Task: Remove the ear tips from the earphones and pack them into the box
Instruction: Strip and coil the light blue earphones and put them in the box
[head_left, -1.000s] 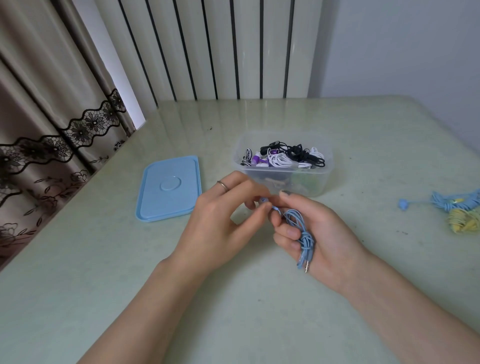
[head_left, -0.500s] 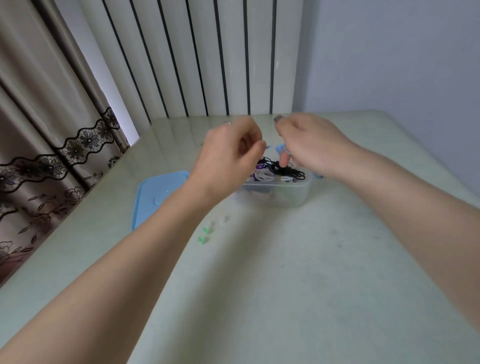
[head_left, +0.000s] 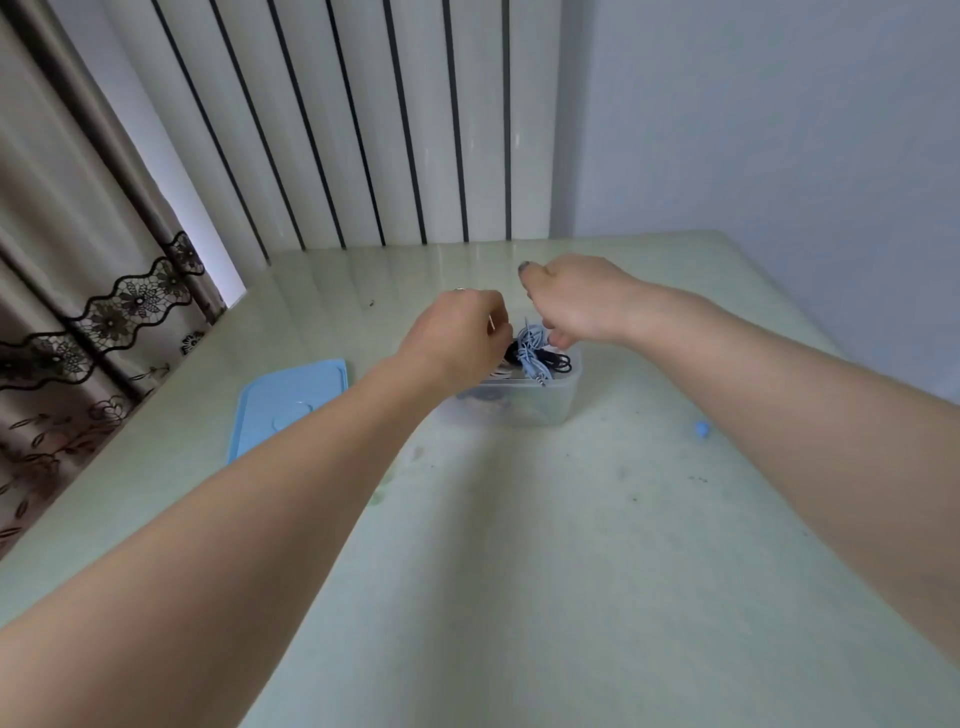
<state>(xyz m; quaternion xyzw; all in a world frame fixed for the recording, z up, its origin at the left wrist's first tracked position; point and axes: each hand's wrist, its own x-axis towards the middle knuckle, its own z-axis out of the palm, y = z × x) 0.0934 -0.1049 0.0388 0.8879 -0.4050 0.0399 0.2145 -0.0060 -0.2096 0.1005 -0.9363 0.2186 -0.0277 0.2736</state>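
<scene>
A clear plastic box (head_left: 551, 401) stands mid-table with black, white and purple earphones inside. Both my hands hover over it. My right hand (head_left: 574, 304) holds a coiled light-blue earphone cable (head_left: 532, 347) from above, and the coil hangs into the box with its plug at the front wall. My left hand (head_left: 457, 332) sits just left of the coil with curled fingers, its fingertips beside the cable. Whether they hold anything is hidden. A small blue ear tip (head_left: 702, 429) lies on the table right of the box.
The light-blue lid (head_left: 291, 402) lies flat to the left of the box, partly under my left forearm. Faint greenish specks (head_left: 375, 498) show on the pale green table (head_left: 545, 571) beside that arm. Curtains hang at the left, a striped panel behind.
Both hands went from near my body out to the box. Since half a second ago the blue cable has dropped into the box, and the camera has tilted.
</scene>
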